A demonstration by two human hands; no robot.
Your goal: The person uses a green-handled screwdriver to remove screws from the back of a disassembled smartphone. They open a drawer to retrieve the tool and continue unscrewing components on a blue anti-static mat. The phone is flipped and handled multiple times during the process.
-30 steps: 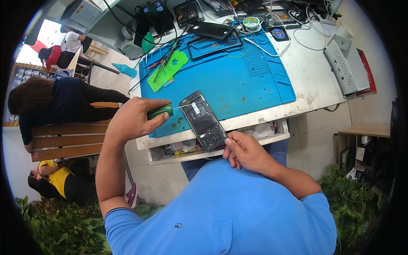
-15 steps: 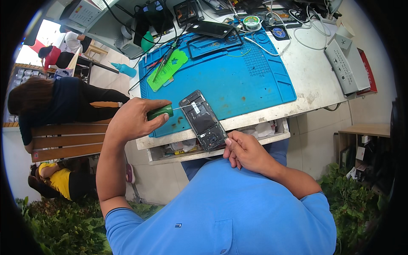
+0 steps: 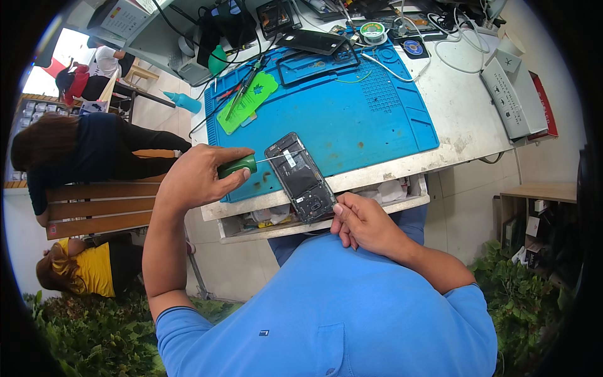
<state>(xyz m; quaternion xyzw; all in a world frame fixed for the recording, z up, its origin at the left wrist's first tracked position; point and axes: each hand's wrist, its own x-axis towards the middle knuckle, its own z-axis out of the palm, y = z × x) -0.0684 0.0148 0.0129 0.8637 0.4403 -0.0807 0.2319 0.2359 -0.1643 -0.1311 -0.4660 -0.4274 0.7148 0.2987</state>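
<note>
In my left hand (image 3: 200,173) is a screwdriver with a green handle (image 3: 233,166), whose thin shaft reaches over the upper part of a black, opened phone (image 3: 300,182). My right hand (image 3: 362,223) grips that phone by its lower right end, thumb on the edge and other fingers curled beneath. The phone, with dark inner parts and a white label, lies tilted over the front edge of a blue silicone mat (image 3: 364,132) and above the open drawer (image 3: 405,198) of the white bench.
A green card (image 3: 257,88) with tools, a spare screen (image 3: 311,43), a spool (image 3: 372,32), cables and a teal bottle (image 3: 182,100) sit around the mat. A white box (image 3: 507,94) stands at right. Several people, one in dark clothing (image 3: 81,157), are at the left.
My hands and the screwdriver have barely moved; the phone's top end shifted very slightly upward. At the lower left, the person in yellow has changed posture.
</note>
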